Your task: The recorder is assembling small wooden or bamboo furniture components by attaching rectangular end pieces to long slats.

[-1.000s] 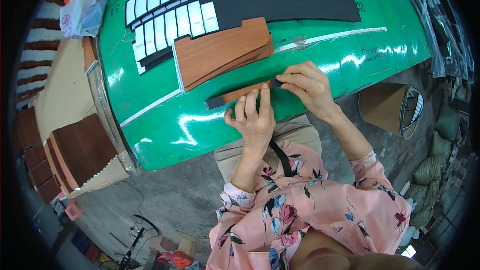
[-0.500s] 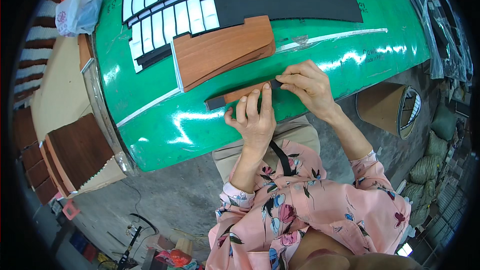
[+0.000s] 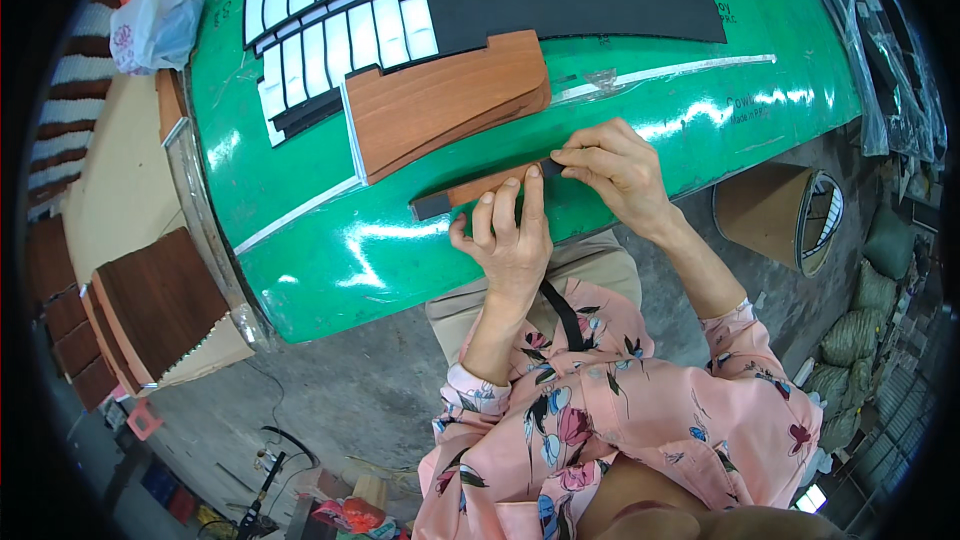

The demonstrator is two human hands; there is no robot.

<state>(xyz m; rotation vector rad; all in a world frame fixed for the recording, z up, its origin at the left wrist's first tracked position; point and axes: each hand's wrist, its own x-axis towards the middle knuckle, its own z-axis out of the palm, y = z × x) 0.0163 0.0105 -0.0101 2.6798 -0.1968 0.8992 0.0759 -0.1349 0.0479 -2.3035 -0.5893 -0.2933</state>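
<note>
A narrow wood-brown strip (image 3: pixel 482 187) with black end pieces lies slantwise along the near part of the green tabletop (image 3: pixel 320 290). My left hand (image 3: pixel 508 238) holds it from the near side, its fingertips pressed on the brown part. At the strip's right end, my right hand (image 3: pixel 622 182) pinches the black piece between thumb and fingers. Just beyond the strip rests a small stack of wood-brown panels (image 3: pixel 450 90) with notched upper edges. Farther back lie long black pieces (image 3: pixel 590 0), partly covered by white rectangles (image 3: pixel 345 48) in a row.
Dark brown panels (image 3: pixel 160 305) sit on a board at the left, near a plastic bag (image 3: pixel 160 15). Plastic-wrapped black parts (image 3: pixel 885 70) lie at the right table edge. A brown bin (image 3: pixel 765 212) stands on the floor below, with sacks (image 3: pixel 855 340) farther right.
</note>
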